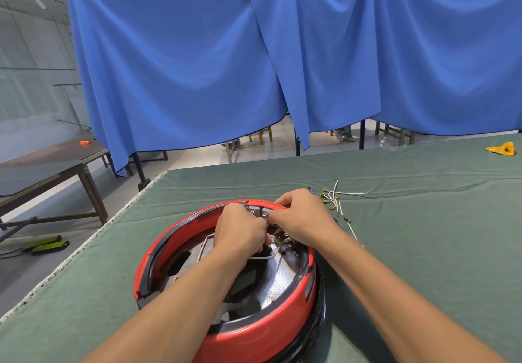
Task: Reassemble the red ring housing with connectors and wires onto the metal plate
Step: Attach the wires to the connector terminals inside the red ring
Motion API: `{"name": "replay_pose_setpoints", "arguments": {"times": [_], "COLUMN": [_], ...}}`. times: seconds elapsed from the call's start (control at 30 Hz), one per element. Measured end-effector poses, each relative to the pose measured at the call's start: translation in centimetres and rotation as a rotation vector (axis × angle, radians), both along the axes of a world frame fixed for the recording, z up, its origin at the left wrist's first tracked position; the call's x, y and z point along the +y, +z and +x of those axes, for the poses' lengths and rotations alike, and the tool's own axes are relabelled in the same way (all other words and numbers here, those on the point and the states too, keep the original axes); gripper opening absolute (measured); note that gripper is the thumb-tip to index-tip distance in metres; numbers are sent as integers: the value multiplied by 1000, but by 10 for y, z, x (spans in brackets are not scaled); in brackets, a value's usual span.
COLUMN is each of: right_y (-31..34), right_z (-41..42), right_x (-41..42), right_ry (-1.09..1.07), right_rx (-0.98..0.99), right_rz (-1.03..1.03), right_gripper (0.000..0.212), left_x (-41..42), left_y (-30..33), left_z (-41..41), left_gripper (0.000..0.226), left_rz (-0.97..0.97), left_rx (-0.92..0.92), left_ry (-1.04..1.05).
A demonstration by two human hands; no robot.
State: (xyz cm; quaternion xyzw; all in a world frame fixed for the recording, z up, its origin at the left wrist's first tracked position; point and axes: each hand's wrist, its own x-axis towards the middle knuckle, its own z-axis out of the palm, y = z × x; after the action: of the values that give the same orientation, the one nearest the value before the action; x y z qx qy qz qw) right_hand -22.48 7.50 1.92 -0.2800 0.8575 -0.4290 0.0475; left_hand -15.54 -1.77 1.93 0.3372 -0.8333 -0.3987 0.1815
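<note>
The red ring housing (pixel 158 249) sits on the green table, with the shiny metal plate (pixel 271 286) inside it. My left hand (pixel 240 232) reaches into the ring and pinches a white wire (pixel 268 255) that loops over the plate. My right hand (pixel 302 218) curls over the far rim, its fingertips pinching at the grey connector block (pixel 258 212) there. Brass connectors (pixel 282 235) show between the two hands. What the fingertips hold exactly is hidden by the hands.
Loose white wires with brass terminals (pixel 336 198) lie on the green cloth (pixel 423 235) just right of the ring. A yellow scrap (pixel 501 149) lies far right. The table's left edge (pixel 84 245) runs diagonally. Blue curtains (pixel 254 65) hang behind; a dark table (pixel 42 170) stands at left.
</note>
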Motion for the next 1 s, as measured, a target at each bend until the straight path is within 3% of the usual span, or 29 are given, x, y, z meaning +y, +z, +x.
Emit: {"name": "replay_pose_setpoints", "arguments": {"times": [0.23, 0.4, 0.57, 0.73, 0.83, 1.0], "right_y": [-3, -2, -1, -3, -2, -3], "right_z": [-1, 0, 0, -3, -1, 0], "right_x": [2, -1, 0, 0, 0, 0], "right_ry": [12, -21, -3, 6, -4, -2], "right_rx": [-38, -89, -108, -132, -135, -124], "right_rz": [-67, -118, -95, -67, -82, -105], "right_gripper": [17, 44, 41, 24, 29, 34], "left_x": [-4, -7, -11, -18, -20, -17], "left_y": [-4, -5, 0, 7, 6, 6], "left_z": [0, 3, 7, 16, 18, 17], "left_gripper": [18, 29, 27, 21, 25, 21], "left_rz": [84, 11, -69, -325, -311, -305], "left_rx": [17, -11, -5, -128, -219, -195], "left_ry": [-48, -76, 2, 144, 101, 32]}}
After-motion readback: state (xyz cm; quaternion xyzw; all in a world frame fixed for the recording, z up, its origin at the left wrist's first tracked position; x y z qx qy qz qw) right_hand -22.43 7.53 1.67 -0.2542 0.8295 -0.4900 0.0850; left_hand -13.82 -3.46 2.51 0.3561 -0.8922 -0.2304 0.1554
